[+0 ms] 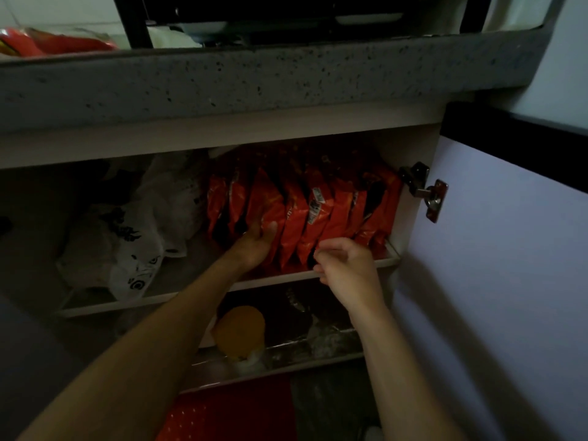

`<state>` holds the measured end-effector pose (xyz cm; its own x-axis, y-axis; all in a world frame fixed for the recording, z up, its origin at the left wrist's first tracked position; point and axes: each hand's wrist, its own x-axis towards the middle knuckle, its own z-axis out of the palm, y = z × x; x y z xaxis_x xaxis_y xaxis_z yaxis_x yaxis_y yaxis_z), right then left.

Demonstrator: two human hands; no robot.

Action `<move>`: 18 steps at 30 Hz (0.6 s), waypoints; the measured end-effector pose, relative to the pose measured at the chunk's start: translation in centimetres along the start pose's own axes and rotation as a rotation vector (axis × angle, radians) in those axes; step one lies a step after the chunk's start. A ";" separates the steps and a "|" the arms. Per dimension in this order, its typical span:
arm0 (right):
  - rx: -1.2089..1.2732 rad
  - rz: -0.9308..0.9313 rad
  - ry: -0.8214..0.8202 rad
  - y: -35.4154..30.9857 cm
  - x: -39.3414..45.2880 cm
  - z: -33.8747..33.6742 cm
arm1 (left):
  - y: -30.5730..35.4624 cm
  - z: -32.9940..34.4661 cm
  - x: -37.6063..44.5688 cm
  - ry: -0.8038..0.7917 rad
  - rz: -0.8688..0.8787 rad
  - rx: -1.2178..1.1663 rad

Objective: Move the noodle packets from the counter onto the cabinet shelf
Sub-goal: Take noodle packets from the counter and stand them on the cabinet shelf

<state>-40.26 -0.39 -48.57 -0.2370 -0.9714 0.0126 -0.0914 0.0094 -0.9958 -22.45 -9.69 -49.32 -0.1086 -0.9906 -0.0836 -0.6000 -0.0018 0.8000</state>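
Several orange-red noodle packets (321,214) stand on edge in a row at the right end of the upper cabinet shelf (286,276). My left hand (254,246) reaches into the shelf with its palm and fingers pressed flat against the left side of one packet in the row. My right hand (346,268) hovers at the shelf's front edge, fingers loosely curled, just below the packets and holding nothing. More red packets (47,43) lie on the grey speckled counter (254,78) at the top left.
White plastic bags (127,237) fill the left of the shelf. The open cabinet door (509,249) with its hinge (423,190) stands at the right. A yellow round item (240,329) and dark bags sit on the lower shelf. A black rack stands on the counter.
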 end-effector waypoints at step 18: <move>-0.545 -0.606 -0.243 -18.0 -19.3 0.9 | 9.0 -15.4 -31.0 0.289 0.326 0.420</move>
<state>-33.17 18.02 -30.96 0.2121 -0.8686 0.4479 -0.6033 -0.4769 -0.6392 -12.31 18.90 -30.43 -0.1553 -0.9281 0.3384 -0.8397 0.3045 0.4497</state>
